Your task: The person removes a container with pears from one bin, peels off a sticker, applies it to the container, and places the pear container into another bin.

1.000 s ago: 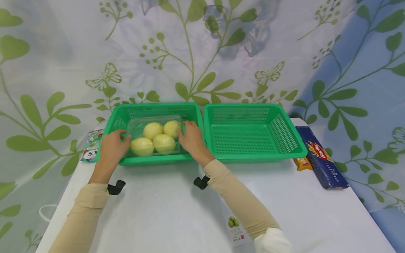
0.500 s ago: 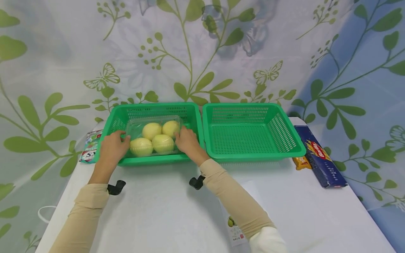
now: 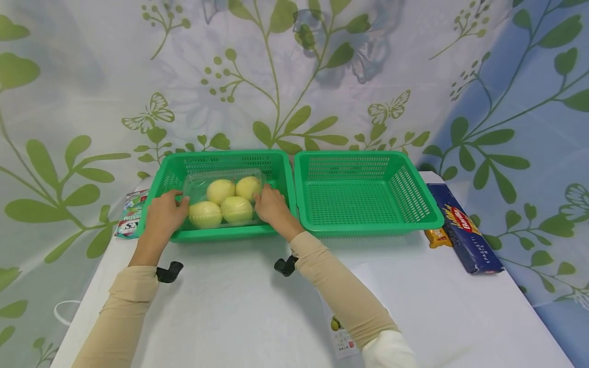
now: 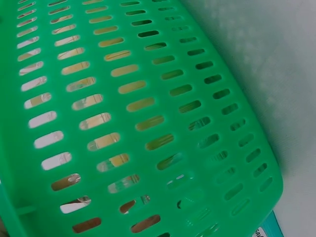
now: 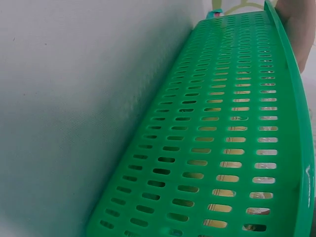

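Observation:
A clear plastic clamshell box point(image 3: 198, 185) with several round yellow-green fruits point(image 3: 236, 210) in it lies inside the left green basket point(image 3: 230, 235). At the box's left end is my left hand point(image 3: 162, 214), reaching over the basket's front left corner with thumb and fingers at the box's edge. My right hand point(image 3: 276, 207) holds the opposite end, fingers bent down by the basket's right side. Both wrist views face the perforated outer wall of the basket, the left wrist view point(image 4: 148, 118) close up, and the pale fruits show through its slots.
A second green basket point(image 3: 368, 228) adjoins on the right. Beyond it lie a blue spaghetti box point(image 3: 467, 230) and a small orange packet point(image 3: 438, 238). A teal packet point(image 3: 131, 214) sits left of the baskets. A printed white sheet point(image 3: 342, 340) lies partly under my right sleeve.
My right hand has shifted slightly left and toward me, closing in on the box's right end. The left hand and the fruit box stay about where they were.

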`<state>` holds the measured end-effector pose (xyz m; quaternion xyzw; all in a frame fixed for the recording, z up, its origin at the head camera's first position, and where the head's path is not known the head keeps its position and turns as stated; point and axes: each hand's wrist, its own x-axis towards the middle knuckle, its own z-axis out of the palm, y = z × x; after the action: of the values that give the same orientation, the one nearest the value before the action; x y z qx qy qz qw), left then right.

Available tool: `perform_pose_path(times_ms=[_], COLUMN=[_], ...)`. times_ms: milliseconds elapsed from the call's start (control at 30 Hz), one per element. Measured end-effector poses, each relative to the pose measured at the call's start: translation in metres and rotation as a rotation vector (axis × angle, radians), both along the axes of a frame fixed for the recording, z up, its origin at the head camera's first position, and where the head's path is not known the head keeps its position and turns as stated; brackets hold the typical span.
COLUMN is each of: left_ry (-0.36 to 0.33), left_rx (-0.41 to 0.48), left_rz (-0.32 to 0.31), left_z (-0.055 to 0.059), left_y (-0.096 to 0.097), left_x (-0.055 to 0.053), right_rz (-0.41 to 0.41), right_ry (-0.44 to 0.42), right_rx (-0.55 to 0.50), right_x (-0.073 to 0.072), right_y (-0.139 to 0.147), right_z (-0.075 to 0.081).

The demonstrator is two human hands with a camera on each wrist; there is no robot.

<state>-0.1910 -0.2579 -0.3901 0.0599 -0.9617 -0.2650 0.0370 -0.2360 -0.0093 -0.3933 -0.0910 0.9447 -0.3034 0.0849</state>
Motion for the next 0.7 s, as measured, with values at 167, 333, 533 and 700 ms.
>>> perform_pose_path(times_ms=[167, 333, 533, 700], left_ry=[-0.028, -0.054, -0.059, -0.061], left_rx=[0.007, 0.014, 0.029, 0.045], left_rz=[0.005, 0.012, 0.009, 0.015], left_z=[-0.0007, 0.0012, 0.0023, 0.003], left_y=[-0.0018, -0.0009, -0.0014, -0.0026], left_x=[-0.0032, -0.0049, -0.0042, -0.0038], right_rz=[0.002, 0.006, 0.011, 0.013], right_ry=[-0.014, -0.02, -0.019, -0.037], right_rx=[0.005, -0.013, -0.031, -0.049], right_x=[-0.0006, -0.0017, -0.0033, -0.0037], right_y=[0.0008, 0.0021, 0.0028, 0.004], right_z=[0.0015, 0.0017, 0.0007, 0.0015])
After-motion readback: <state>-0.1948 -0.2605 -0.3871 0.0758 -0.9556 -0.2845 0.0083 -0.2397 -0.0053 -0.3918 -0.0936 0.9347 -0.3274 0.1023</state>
